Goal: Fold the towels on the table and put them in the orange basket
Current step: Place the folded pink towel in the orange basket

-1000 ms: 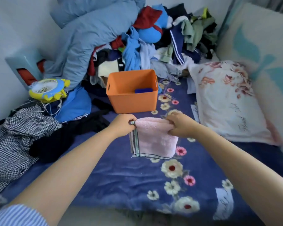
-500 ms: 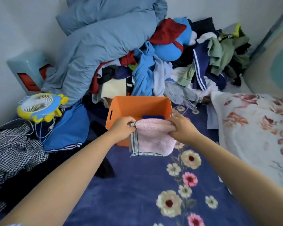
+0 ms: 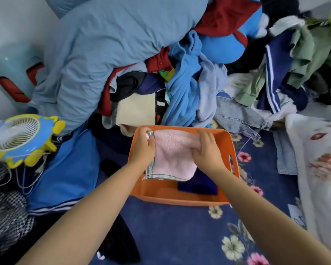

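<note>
Both hands' grip (pinching) on pink towel (image 3: 173, 153)

Both bare forearms reach forward side by side. The left hand (image 3: 142, 148) is curled, its fingers pinching a towel (image 3: 172, 155) corner. The right hand (image 3: 206, 152) lies knuckles up, fingers bent, gripping the towel's other side.

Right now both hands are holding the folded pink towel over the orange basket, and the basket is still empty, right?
Not quite. In the head view both hands hold the pink towel over the orange basket, but a dark blue folded cloth already lies inside.
</note>
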A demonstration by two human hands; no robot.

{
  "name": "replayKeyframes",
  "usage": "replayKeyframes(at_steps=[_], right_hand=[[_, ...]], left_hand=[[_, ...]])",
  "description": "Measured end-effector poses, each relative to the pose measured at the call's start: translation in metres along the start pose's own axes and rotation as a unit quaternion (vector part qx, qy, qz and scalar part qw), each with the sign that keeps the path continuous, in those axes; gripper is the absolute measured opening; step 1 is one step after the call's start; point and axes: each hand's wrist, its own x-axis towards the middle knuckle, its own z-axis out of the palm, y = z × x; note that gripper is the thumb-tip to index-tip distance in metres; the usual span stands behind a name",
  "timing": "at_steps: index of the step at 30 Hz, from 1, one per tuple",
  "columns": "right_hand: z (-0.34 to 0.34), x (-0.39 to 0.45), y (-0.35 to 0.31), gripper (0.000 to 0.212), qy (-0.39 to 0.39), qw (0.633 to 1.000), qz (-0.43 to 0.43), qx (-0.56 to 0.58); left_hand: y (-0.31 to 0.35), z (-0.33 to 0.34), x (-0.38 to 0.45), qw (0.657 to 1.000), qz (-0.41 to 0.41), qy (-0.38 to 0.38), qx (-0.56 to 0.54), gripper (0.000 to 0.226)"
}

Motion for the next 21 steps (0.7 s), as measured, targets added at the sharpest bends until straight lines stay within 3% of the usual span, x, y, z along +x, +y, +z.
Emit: replayKeyframes(at_steps=[4, 11, 17, 18, 21], right_hand=[[0.037, 0.029, 0.026, 0.055, -0.005, 0.994, 0.089, 0.056], [0.105, 0.072, 0.065, 0.021, -0.080, 0.960, 0.249, 0.096], [0.140, 0.100, 0.078, 0.021, -0.135, 0.955, 0.256, 0.070], [0.144, 0.105, 0.079, 0.024, -0.144, 0.957, 0.244, 0.058], [0.151, 0.114, 0.087, 0.060, -0.188, 0.961, 0.202, 0.006]], left_hand=[[-0.024, 0.022, 0.035, 0.998, -0.036, -0.027, 0.049, 0.029], [-0.082, 0.061, 0.074, 0.975, -0.145, -0.052, 0.158, 0.027], [-0.109, 0.081, 0.096, 0.975, -0.178, 0.014, 0.135, 0.032], [-0.114, 0.083, 0.101, 0.975, -0.188, 0.033, 0.112, 0.034], [-0.125, 0.089, 0.105, 0.981, -0.151, 0.029, 0.120, 0.051]])
